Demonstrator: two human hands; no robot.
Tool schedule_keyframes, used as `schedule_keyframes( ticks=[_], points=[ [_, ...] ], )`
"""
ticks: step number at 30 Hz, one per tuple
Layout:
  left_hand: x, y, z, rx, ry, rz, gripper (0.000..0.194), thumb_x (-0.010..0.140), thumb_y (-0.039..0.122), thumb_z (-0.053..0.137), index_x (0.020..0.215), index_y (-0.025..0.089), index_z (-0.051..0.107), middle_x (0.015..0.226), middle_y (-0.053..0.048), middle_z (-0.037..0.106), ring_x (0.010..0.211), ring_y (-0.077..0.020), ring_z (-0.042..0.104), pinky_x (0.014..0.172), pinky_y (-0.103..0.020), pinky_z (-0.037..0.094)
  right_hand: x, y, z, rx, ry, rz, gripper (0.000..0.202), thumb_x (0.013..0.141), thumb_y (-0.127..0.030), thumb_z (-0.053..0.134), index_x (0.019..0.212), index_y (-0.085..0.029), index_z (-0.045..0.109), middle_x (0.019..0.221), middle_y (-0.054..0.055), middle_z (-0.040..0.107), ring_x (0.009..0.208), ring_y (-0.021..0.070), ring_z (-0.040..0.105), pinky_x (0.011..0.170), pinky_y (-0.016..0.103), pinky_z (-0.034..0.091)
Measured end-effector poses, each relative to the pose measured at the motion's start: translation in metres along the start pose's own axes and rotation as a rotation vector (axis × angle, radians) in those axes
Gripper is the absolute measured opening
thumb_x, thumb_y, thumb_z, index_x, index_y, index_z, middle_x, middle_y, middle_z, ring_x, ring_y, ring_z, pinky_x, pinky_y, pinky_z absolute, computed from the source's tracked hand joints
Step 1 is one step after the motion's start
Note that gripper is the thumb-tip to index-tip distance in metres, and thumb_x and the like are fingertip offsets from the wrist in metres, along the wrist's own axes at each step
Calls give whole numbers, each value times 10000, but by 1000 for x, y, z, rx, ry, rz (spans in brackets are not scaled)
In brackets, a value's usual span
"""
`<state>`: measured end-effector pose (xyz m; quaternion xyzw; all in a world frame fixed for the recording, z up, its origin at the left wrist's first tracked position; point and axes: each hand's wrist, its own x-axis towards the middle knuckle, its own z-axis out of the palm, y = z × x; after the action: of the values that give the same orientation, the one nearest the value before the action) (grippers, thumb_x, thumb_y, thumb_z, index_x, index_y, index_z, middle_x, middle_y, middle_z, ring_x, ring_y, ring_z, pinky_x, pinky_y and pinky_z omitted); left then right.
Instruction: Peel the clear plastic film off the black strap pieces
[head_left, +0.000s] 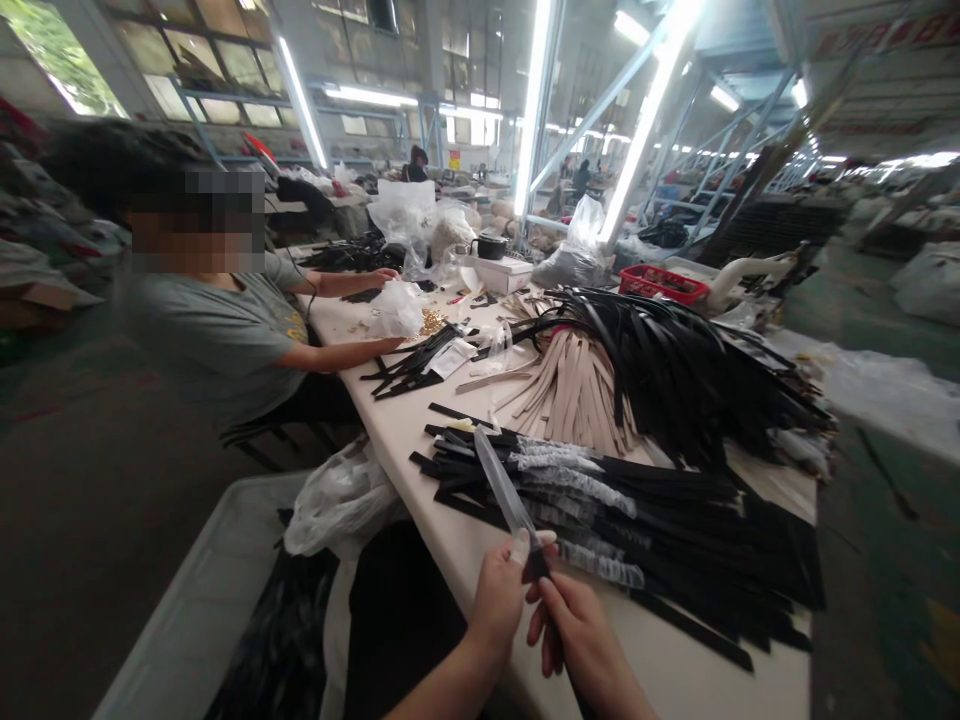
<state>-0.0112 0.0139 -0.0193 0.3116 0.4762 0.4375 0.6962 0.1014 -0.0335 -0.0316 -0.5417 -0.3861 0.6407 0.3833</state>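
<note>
In front of me, my left hand (496, 592) pinches the lower end of a clear plastic sleeve (501, 482), with pale covers on its fingertips. The sleeve points up and away from me, over the table. My right hand (576, 622) is closed around a black strap (538, 566), whose end meets the mouth of the sleeve. How far the strap reaches inside I cannot tell. Just beyond both hands lies a spread bundle of black straps (675, 490); several carry crumpled clear sleeves (577, 480) around their middles.
Behind the bundle lie beige straps (577, 385) and a large heap of black straps (675, 370). A red basket (662, 284) stands farther back. A co-worker (217, 310) sits at the table's left side. Below left is a plastic bin (202, 560) holding black strips.
</note>
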Motion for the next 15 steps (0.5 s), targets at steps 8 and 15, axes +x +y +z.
schedule_keyframes(
  ticks=[8, 15],
  points=[
    [12, 11, -1, 121, -18, 63, 616, 844, 661, 530, 1030, 116, 748, 955, -144, 745, 823, -253, 674, 761, -360, 513, -12, -8, -12, 36, -61, 35, 566, 886, -678, 467, 914, -123, 575, 588, 39, 663, 336, 101, 551, 320, 156, 335],
    [-12, 7, 20, 194, -56, 57, 597, 853, 648, 533, 938, 102, 758, 877, -139, 744, 826, -270, 668, 770, -349, 487, -28, -19, -22, -96, -5, 36, 589, 888, -708, 418, 876, -139, 572, 533, 29, 642, 282, 71, 449, 291, 150, 235]
  ],
)
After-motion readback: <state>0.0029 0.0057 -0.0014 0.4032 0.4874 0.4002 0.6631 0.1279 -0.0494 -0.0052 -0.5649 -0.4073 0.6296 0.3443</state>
